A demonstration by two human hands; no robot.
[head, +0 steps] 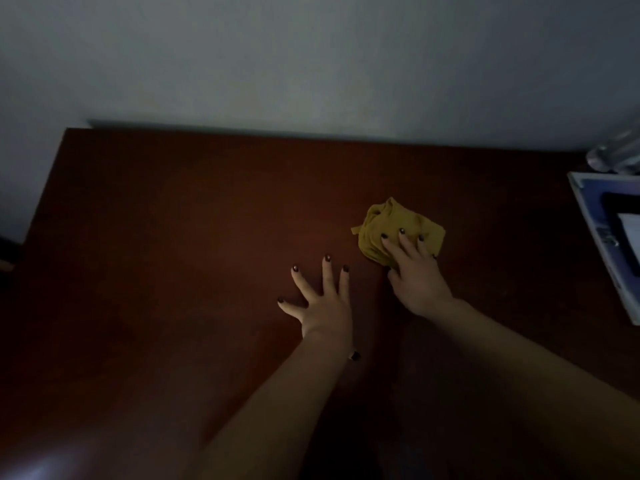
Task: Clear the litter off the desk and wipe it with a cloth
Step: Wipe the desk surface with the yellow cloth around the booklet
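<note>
Yellow cloth (391, 218) lies bunched under our right hand (417, 275), whose grip is wide: fingers spread and pressing down on it. At eight o'clock from the cloth, our left hand (323, 306) rests flat on the reddish-brown worktop (173, 237), its grip wide too, holding nothing. The cloth sits right of the worktop's middle. At three o'clock, at the edge, lies a white-rimmed tray (609, 268); a clear bottle (620, 154) stands at two o'clock.
</note>
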